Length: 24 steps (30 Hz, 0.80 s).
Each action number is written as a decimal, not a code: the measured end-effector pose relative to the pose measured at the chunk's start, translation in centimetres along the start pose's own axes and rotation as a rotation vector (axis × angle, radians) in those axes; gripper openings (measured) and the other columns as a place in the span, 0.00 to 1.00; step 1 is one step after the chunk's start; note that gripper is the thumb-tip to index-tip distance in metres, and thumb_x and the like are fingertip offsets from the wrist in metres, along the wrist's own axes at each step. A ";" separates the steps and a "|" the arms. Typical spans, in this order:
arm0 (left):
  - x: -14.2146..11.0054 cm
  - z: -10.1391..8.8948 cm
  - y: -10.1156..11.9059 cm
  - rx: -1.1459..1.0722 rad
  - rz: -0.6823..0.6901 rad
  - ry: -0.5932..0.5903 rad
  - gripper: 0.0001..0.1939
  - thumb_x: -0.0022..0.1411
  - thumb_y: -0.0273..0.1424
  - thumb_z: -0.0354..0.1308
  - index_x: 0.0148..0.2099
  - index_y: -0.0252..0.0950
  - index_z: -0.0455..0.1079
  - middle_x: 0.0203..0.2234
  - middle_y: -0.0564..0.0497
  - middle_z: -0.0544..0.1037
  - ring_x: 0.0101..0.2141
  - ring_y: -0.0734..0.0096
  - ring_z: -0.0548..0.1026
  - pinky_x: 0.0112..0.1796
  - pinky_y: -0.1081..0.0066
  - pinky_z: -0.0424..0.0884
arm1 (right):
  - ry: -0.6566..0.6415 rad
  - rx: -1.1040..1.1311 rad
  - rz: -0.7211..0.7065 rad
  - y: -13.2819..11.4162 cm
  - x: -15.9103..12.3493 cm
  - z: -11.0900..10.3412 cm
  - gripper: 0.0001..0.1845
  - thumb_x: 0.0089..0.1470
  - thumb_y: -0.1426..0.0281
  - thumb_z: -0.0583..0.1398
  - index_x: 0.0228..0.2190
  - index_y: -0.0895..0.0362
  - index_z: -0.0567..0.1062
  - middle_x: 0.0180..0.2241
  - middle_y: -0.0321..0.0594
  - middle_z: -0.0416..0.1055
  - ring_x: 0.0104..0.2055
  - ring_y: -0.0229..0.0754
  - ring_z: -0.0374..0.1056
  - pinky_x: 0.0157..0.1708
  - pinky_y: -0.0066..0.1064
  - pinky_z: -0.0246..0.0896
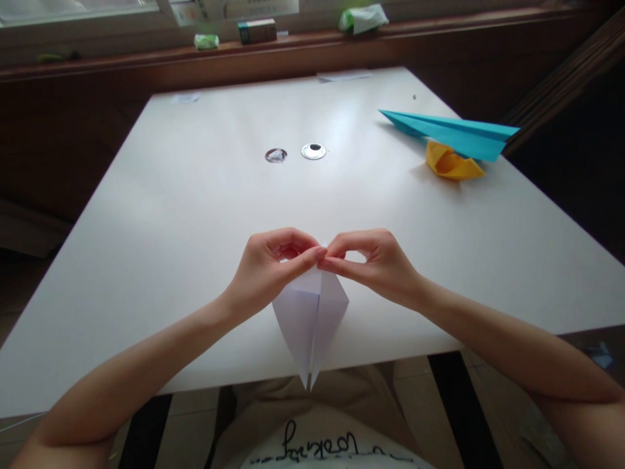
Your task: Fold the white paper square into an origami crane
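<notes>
A folded sheet of white paper (pixel 312 312), kite-shaped with a split lower tip, hangs over the near edge of the table in front of me. My left hand (pixel 273 260) pinches its top corner between thumb and fingers. From the other side my right hand (pixel 374 260) pinches the same corner, and the fingertips of both hands touch there. A small peak of the paper shows just above the fingers. The part of the paper between the fingertips is hidden.
On the white table (pixel 195 215), a blue paper plane (pixel 454 133) and a yellow paper boat (pixel 452 163) lie at the far right. Two round table holes (pixel 313 151) are near the middle. A small box (pixel 257 31) and green-white packets (pixel 364 19) rest on the windowsill.
</notes>
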<state>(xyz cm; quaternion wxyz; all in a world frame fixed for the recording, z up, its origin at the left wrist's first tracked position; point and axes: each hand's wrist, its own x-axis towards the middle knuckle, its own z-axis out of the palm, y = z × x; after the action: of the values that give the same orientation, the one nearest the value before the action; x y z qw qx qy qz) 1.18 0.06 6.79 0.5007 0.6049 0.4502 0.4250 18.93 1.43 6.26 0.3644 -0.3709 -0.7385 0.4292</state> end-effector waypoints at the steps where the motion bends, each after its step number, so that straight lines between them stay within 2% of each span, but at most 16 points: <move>1: 0.0 0.0 0.0 -0.012 -0.011 0.019 0.06 0.50 0.32 0.64 0.28 0.34 0.73 0.24 0.52 0.77 0.27 0.75 0.74 0.28 0.77 0.69 | -0.003 0.007 0.008 0.1 0.0 0.0 0.10 0.48 0.65 0.63 0.22 0.59 0.76 0.21 0.36 0.72 0.24 0.33 0.64 0.27 0.26 0.60; 6: 0.4 -0.3 0.0 -0.046 -0.086 0.114 0.10 0.49 0.37 0.64 0.28 0.34 0.73 0.23 0.51 0.76 0.24 0.75 0.72 0.23 0.77 0.66 | -0.025 0.031 0.035 0.2 0.0 0.1 0.08 0.47 0.67 0.64 0.22 0.59 0.76 0.21 0.35 0.72 0.25 0.33 0.64 0.28 0.26 0.59; 15: 1.0 -1.3 0.9 -0.117 -0.134 0.183 0.12 0.47 0.38 0.64 0.27 0.34 0.73 0.21 0.53 0.74 0.22 0.77 0.69 0.21 0.78 0.64 | -0.100 0.096 0.131 0.0 -0.1 0.3 0.11 0.47 0.65 0.63 0.20 0.59 0.74 0.21 0.35 0.70 0.25 0.33 0.61 0.27 0.27 0.57; 20: 1.2 -1.6 1.0 -0.087 -0.173 0.086 0.12 0.48 0.38 0.64 0.29 0.34 0.73 0.24 0.52 0.75 0.24 0.76 0.71 0.23 0.77 0.65 | -0.151 0.178 0.168 -0.3 -0.3 0.2 0.13 0.45 0.64 0.64 0.17 0.59 0.71 0.19 0.34 0.67 0.25 0.33 0.60 0.27 0.28 0.55; 24: 1.1 -1.9 1.5 -0.025 -0.213 -0.064 0.12 0.50 0.39 0.62 0.29 0.35 0.74 0.24 0.51 0.75 0.25 0.74 0.72 0.24 0.77 0.64 | -0.160 0.208 0.160 -0.6 -0.5 0.2 0.13 0.46 0.67 0.64 0.16 0.59 0.70 0.18 0.32 0.66 0.24 0.32 0.59 0.27 0.27 0.54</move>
<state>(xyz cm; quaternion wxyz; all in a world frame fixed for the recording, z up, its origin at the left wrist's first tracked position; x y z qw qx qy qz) -0.25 1.45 8.60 0.5645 0.5607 0.4904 0.3556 18.81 0.71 6.58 0.3055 -0.3535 -0.6847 0.5594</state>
